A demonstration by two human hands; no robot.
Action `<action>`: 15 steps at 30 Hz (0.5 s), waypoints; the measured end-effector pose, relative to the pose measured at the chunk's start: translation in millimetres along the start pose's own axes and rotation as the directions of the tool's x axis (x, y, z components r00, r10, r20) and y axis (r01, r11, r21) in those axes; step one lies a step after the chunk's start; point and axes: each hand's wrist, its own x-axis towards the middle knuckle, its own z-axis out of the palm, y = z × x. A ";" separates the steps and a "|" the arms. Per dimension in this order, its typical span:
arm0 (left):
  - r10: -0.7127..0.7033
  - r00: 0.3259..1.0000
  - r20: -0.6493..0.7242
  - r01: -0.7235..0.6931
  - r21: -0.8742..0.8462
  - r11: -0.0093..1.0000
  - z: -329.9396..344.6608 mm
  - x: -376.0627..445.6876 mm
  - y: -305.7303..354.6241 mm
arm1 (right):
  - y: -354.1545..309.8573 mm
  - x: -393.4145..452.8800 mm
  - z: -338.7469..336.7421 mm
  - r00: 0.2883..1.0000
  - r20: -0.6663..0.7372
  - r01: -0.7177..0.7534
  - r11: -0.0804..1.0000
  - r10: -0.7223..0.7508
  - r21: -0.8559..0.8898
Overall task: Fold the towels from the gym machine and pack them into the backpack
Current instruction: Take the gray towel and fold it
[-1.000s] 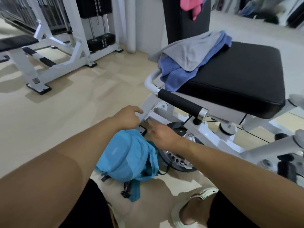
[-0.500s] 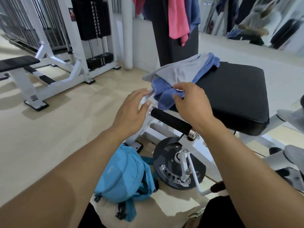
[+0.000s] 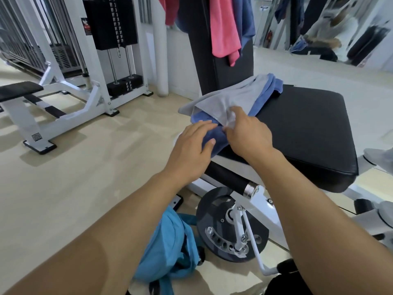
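Towels on the seat

Right hand [image 3: 247, 133] pinches grey towel [image 3: 231, 99], lying diagonally over blue towel [image 3: 207, 122]; left hand [image 3: 191, 150] spread above it.

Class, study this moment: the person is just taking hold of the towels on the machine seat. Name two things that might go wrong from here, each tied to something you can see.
1. The right hand pinches only the grey towel, which lies on the blue towel; pulling may drag the blue one off the seat edge onto the floor.
2. The backpack lies slumped against the weight plate, its opening not visible; packing could be awkward.
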 end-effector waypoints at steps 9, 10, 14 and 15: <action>-0.085 0.995 0.045 0.079 0.121 0.989 30.5 31.3 17.8 | 3.1 6.2 -4.6 0.936 -0.299 -0.042 0.904 0.185 0.425; -0.095 0.994 0.059 0.087 0.126 0.988 31.3 32.7 16.3 | 1.1 4.0 -10.6 0.877 -0.410 0.031 0.821 0.251 0.570; -0.170 0.982 0.078 0.161 0.116 0.980 30.2 38.0 15.9 | -13.4 -12.1 -49.7 0.546 -0.692 0.459 0.522 0.473 0.719; -0.208 0.974 0.094 0.192 0.152 0.970 33.6 39.2 15.6 | -16.5 -16.0 -55.3 0.471 -0.754 0.538 0.528 0.458 0.657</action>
